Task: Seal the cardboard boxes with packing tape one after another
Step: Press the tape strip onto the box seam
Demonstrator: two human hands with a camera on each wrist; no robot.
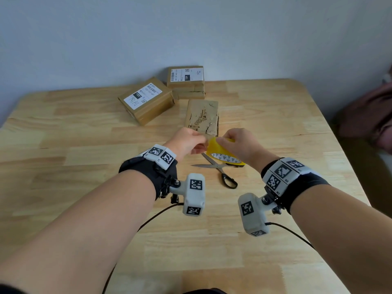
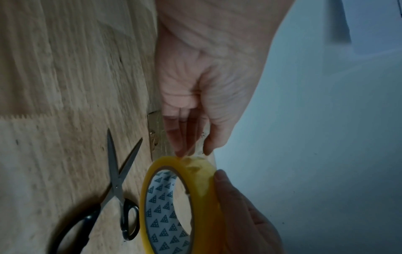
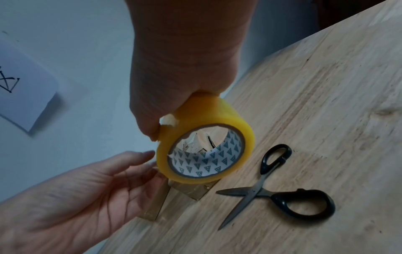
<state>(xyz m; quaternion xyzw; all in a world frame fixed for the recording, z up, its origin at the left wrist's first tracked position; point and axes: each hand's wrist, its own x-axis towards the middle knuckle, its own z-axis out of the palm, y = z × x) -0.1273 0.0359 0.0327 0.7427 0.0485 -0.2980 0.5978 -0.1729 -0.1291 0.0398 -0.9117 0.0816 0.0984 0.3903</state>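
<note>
1. My left hand (image 2: 195, 89) pinches the thin, sticky tape end (image 2: 193, 151) between thumb and fingertips (it wrinkles easily).
2. My right hand (image 3: 182, 72) grips the light, stiff tape roll (image 3: 205, 153) by its rim.
3. Just beyond my fingers lies the worn cardboard box (image 1: 202, 116); the scissors (image 1: 220, 171) lie beneath.

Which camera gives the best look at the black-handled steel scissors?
The right wrist view: the black-handled steel scissors lie whole and unobstructed, blades parted, on the wooden table. The head view shows them small, one handle behind the yellow tape roll. The left wrist view crops one handle.
</note>
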